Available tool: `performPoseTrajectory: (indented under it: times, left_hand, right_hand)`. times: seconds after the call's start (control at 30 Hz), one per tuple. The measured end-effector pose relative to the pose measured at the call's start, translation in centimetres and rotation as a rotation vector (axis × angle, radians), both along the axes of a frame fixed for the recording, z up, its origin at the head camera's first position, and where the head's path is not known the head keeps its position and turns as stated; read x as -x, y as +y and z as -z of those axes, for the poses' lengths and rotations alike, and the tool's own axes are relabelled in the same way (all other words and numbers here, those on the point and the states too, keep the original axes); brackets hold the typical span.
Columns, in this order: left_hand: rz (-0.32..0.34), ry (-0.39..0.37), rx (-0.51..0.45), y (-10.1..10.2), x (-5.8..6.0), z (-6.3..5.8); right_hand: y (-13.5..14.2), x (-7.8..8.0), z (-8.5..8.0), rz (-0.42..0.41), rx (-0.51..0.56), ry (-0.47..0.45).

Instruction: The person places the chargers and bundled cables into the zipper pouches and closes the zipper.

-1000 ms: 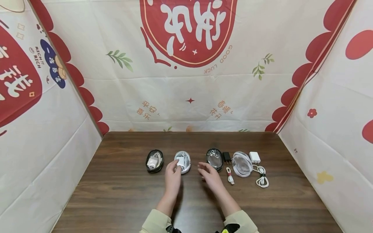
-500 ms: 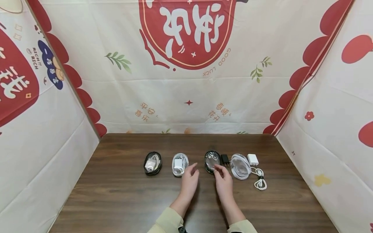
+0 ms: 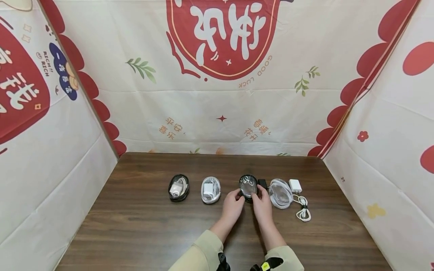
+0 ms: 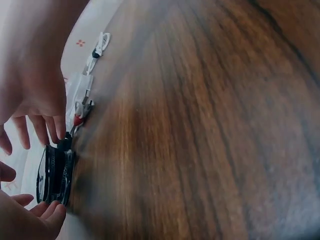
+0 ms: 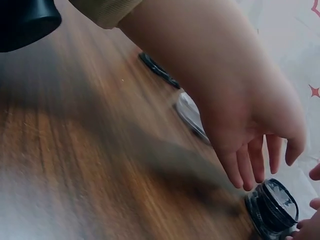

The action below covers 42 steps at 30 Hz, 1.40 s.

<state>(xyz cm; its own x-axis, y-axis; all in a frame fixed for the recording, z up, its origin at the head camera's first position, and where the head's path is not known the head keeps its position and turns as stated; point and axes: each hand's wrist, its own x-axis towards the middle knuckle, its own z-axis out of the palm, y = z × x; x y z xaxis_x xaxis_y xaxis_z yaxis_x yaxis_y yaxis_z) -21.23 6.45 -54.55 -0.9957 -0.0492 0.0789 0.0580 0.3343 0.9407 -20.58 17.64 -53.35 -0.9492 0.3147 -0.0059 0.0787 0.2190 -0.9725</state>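
In the head view, a black-rimmed oval case (image 3: 248,182) with a clear top lies on the table. My left hand (image 3: 232,207) touches its left edge, and my right hand (image 3: 263,209) is at the right side, thumb over the near edge. The wrist views show fairly straight fingers around the case (image 5: 278,202), with thumbs apart from them. Just right of the case sits a black charger plug (image 3: 262,183), partly covered by my right fingers. A small white cable (image 4: 78,113) with a red tie shows in the left wrist view; my right hand hides it from the head camera.
To the right are a white-rimmed clear case (image 3: 281,193), a white charger plug (image 3: 295,185) and a bundled white cable (image 3: 303,213). To the left, a black-rimmed case (image 3: 178,188) and a white-rimmed case (image 3: 210,190) hold white chargers. Printed cloth walls surround the table (image 3: 142,226).
My left hand has moved right from the white-rimmed case to the black-rimmed one. My right hand has shifted from that case's left to its right side, covering the red-tied cable from the head view.
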Motion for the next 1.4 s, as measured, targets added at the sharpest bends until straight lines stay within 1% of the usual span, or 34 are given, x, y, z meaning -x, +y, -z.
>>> performPoseTrajectory:
  times: [0.07, 0.17, 0.33, 0.5, 0.63, 0.73, 0.87, 1.03, 1.1, 1.17, 1.2, 1.23, 1.3, 1.4]
  left_hand:
    - [0.01, 0.009, 0.015, 0.0, 0.2, 0.1]
    - [0.019, 0.033, 0.018, -0.2, 0.4, 0.2]
    - [-0.004, 0.079, 0.035, -0.6, 0.4, 0.3]
    - [-0.037, 0.161, 0.102, -1.1, 0.3, 0.3]
    - [-0.059, 0.2, 0.121, -1.3, 0.0, 0.3]
    - [-0.069, 0.199, 0.135, -1.4, -0.2, 0.2]
    - [-0.079, 0.192, 0.182, -1.5, -0.5, 0.2]
    - [-0.082, 0.201, 0.21, -1.8, -0.8, 0.2]
    - [-0.087, 0.212, 0.213, -1.8, -0.8, 0.2]
    - [-0.088, 0.209, 0.218, -1.9, -0.8, 0.3]
    - [-0.086, 0.199, 0.215, -2.0, -0.8, 0.3]
    - [-0.083, 0.189, 0.216, -2.1, -0.8, 0.2]
    - [-0.074, 0.182, 0.224, -2.2, -0.7, 0.1]
    - [-0.062, 0.182, 0.242, -2.5, -0.7, -0.1]
  right_hand:
    - [0.2, 0.1, -0.1, -0.029, 0.0, -0.029]
    - [0.2, 0.1, -0.2, -0.054, 0.002, -0.037]
    - [0.0, -0.5, -0.2, -0.061, 0.004, -0.041]
    - [-0.3, -1.3, -0.4, -0.057, 0.014, -0.051]
    - [-0.6, -1.9, -0.7, -0.04, 0.023, -0.048]
    - [-0.8, -2.3, -1.0, -0.043, 0.077, -0.053]
    - [-1.0, -2.5, -1.5, -0.064, 0.153, -0.057]
    - [-1.0, -2.5, -1.9, -0.115, 0.21, -0.053]
    - [-0.8, -2.5, -2.0, -0.147, 0.212, -0.039]
    - [-0.5, -2.5, -2.0, -0.174, 0.168, -0.025]
    - [-0.2, -2.4, -2.0, -0.187, 0.121, -0.02]
    - [0.0, -2.4, -2.0, -0.205, 0.051, -0.01]
    - [0.5, -2.3, -1.8, -0.261, -0.152, -0.001]
    - [1.1, -2.3, -1.6, -0.37, -0.467, 0.009]
